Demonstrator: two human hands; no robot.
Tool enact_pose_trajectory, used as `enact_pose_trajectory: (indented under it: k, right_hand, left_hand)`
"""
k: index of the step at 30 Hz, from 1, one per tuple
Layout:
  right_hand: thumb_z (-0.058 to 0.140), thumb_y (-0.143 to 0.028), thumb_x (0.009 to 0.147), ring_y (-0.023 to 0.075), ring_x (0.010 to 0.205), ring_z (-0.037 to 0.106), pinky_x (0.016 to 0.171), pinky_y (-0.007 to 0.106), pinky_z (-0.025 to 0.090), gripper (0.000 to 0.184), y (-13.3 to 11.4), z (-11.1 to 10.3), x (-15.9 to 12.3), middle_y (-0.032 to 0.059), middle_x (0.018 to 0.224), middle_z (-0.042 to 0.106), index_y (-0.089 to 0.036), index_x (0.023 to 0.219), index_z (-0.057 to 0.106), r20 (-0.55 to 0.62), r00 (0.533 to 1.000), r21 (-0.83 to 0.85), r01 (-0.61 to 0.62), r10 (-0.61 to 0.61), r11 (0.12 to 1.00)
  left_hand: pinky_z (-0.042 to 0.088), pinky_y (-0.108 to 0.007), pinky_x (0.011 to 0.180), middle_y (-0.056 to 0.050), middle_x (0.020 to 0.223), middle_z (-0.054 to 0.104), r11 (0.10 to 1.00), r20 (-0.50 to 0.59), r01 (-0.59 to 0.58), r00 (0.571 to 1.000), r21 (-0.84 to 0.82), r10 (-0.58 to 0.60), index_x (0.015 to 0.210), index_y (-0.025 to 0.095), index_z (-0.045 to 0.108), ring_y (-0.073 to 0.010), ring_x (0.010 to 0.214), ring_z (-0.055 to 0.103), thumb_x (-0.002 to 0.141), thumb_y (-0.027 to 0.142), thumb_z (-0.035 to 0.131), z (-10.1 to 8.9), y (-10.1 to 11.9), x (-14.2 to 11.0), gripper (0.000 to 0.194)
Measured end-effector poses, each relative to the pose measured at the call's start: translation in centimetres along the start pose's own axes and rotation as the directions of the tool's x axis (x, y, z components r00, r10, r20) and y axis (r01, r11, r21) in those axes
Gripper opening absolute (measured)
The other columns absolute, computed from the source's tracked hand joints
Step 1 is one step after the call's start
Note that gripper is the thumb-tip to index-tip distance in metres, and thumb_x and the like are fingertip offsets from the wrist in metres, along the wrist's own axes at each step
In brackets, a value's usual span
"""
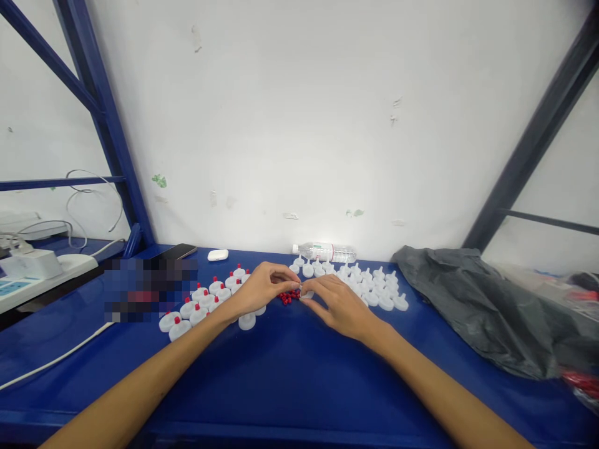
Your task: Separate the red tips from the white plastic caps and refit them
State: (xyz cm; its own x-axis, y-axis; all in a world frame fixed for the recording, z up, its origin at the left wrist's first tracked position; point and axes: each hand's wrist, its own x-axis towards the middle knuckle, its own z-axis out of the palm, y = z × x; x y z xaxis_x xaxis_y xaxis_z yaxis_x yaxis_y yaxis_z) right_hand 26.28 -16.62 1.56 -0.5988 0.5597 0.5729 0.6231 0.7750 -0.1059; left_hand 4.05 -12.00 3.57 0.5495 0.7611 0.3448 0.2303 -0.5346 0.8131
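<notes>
I see both hands meeting near the middle of the blue surface (290,386). The right hand (341,302) is pinched on a white disc-shaped piece (307,295), thumb and fingers closed about its edge. The left hand (264,284) reaches in with thumb and fingertips drawn close at that piece's upper end; I cannot tell whether they grip anything. Just beside and partly behind the fingers lies a small pile of red caps (287,298). To the left I have rows of red-tipped white pieces (198,314), standing nozzle up and partly covered by the left forearm. On the right, beyond the right hand, stand bare-nozzled white pieces (386,302). A clear bottle (322,251) lies on its side behind them by the wall, and dark grey sheeting (486,312) is heaped farther right.
</notes>
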Motion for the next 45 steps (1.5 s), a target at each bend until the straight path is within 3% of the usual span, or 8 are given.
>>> enact_pose_trajectory:
  k: [4, 9, 14, 25, 34, 38, 41, 45]
  right_hand:
    - [0.054, -0.021, 0.101, 0.0217, 0.106, 0.064, 0.095, 0.041, 0.051, 0.011, 0.0, 0.0, -0.1, 0.0057, 0.112, 0.07, -0.024, 0.111, 0.057, -0.051, 0.999, 0.018, 0.014, -0.013, 1.0]
    - [0.049, -0.023, 0.103, 0.0246, 0.116, 0.062, 0.096, 0.045, 0.054, 0.006, -0.2, 0.1, 0.0, 0.0099, 0.118, 0.067, -0.025, 0.107, 0.053, -0.161, 0.986, 0.059, -0.032, 0.041, 0.998]
    - [0.048, -0.017, 0.102, 0.0248, 0.12, 0.062, 0.097, 0.046, 0.055, 0.009, -0.2, 0.4, -0.2, 0.01, 0.115, 0.068, -0.026, 0.102, 0.049, -0.18, 0.983, 0.102, -0.024, 0.043, 0.995]
    - [0.04, -0.014, 0.102, 0.0237, 0.124, 0.061, 0.093, 0.043, 0.062, 0.016, -0.3, 1.3, -0.6, 0.0096, 0.106, 0.069, -0.026, 0.096, 0.049, -0.218, 0.975, 0.187, 0.008, 0.033, 0.982]
    - [0.039, -0.004, 0.099, 0.023, 0.131, 0.055, 0.098, 0.043, 0.059, 0.033, 0.0, 1.8, -1.0, 0.0073, 0.104, 0.07, -0.026, 0.116, 0.056, -0.221, 0.973, 0.069, 0.087, -0.07, 0.994]
    - [0.044, -0.009, 0.1, 0.0235, 0.125, 0.059, 0.097, 0.043, 0.056, 0.021, 0.0, 1.6, -0.3, 0.0098, 0.118, 0.069, -0.025, 0.108, 0.055, -0.234, 0.972, 0.066, 0.037, -0.02, 0.997]
    - [0.051, -0.02, 0.101, 0.0256, 0.115, 0.065, 0.094, 0.045, 0.056, 0.006, -0.3, 1.5, 0.3, 0.011, 0.116, 0.07, -0.025, 0.101, 0.054, -0.238, 0.971, 0.058, 0.005, 0.01, 0.998]
    - [0.053, -0.028, 0.101, 0.0272, 0.112, 0.066, 0.097, 0.048, 0.051, 0.009, -0.7, 1.2, 0.5, 0.0105, 0.114, 0.07, -0.024, 0.11, 0.055, -0.236, 0.97, 0.045, -0.056, 0.065, 0.997]
  left_hand:
    - [0.055, -0.027, 0.075, -0.004, 0.087, 0.078, 0.997, -0.006, -0.015, 1.0, 0.07, 0.015, 0.092, 0.017, 0.077, -0.018, 0.079, 0.071, 0.087, 0.038, 0.069, -0.1, 0.1, 0.0, 0.023]
    - [0.05, -0.028, 0.083, -0.003, 0.101, 0.078, 0.917, -0.012, -0.099, 0.994, 0.386, 0.113, 0.102, 0.022, 0.076, -0.0193, 0.092, 0.07, 0.097, 0.031, 0.056, -0.1, -0.4, -0.1, 0.022]
    - [0.045, -0.032, 0.085, -0.005, 0.098, 0.074, 0.866, 0.024, -0.169, 0.984, 0.471, 0.179, 0.1, 0.021, 0.072, -0.0211, 0.094, 0.065, 0.101, 0.03, 0.048, 0.3, -0.8, -0.4, 0.026]
    - [0.044, -0.033, 0.08, -0.004, 0.076, 0.069, 0.85, 0.044, -0.234, 0.969, 0.472, 0.242, 0.076, 0.019, 0.066, -0.0201, 0.083, 0.06, 0.099, 0.019, 0.043, 0.9, 0.8, -1.1, 0.032]
    - [0.048, -0.028, 0.075, -0.003, 0.071, 0.071, 0.894, 0.024, -0.182, 0.982, 0.409, 0.189, 0.07, 0.019, 0.068, -0.0177, 0.077, 0.066, 0.096, 0.016, 0.046, 0.9, 1.2, -1.4, 0.034]
    - [0.049, -0.028, 0.077, -0.003, 0.086, 0.076, 0.915, -0.078, -0.12, 0.984, 0.386, 0.162, 0.086, 0.02, 0.076, -0.0182, 0.081, 0.068, 0.096, 0.023, 0.053, 0.8, 1.4, -1.0, 0.025]
    - [0.049, -0.029, 0.084, -0.003, 0.099, 0.077, 0.935, -0.173, -0.087, 0.973, 0.344, 0.154, 0.099, 0.022, 0.077, -0.0202, 0.091, 0.068, 0.095, 0.031, 0.057, 0.7, 1.8, -0.8, 0.022]
    - [0.047, -0.034, 0.085, -0.005, 0.091, 0.074, 0.856, -0.166, -0.078, 0.968, 0.511, 0.187, 0.089, 0.019, 0.072, -0.0221, 0.091, 0.064, 0.095, 0.034, 0.053, 0.0, 1.9, -0.7, 0.025]
